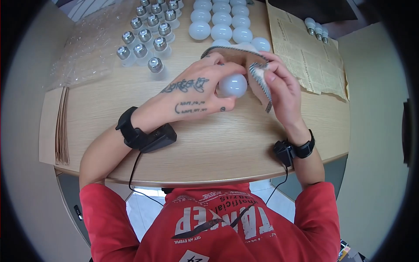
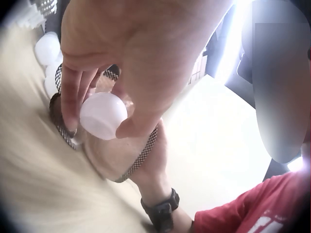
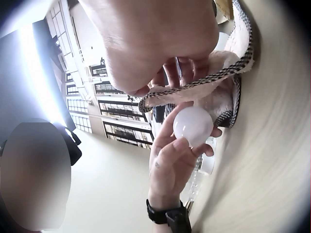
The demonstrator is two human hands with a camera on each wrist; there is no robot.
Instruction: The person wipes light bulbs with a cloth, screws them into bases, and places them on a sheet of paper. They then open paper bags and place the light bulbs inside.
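Observation:
The left hand holds a white round bulb between thumb and fingers, its dome turned toward the body. Around its far side runs a pinkish-brown cloth with a black-and-white checked edge. The right hand grips the cloth's right part, a fold of it between thumb and fingers. In the left wrist view the bulb sits between the left thumb and fingers, the cloth beneath it. The right wrist view shows the cloth bent beside the bulb. The bulb's base is hidden.
Behind the hands stand rows of white bulbs. Several bulbs with metal caps stand at the back left, beside bubble wrap. Printed brown paper with small bulbs lies at right; folded brown paper is at the left edge.

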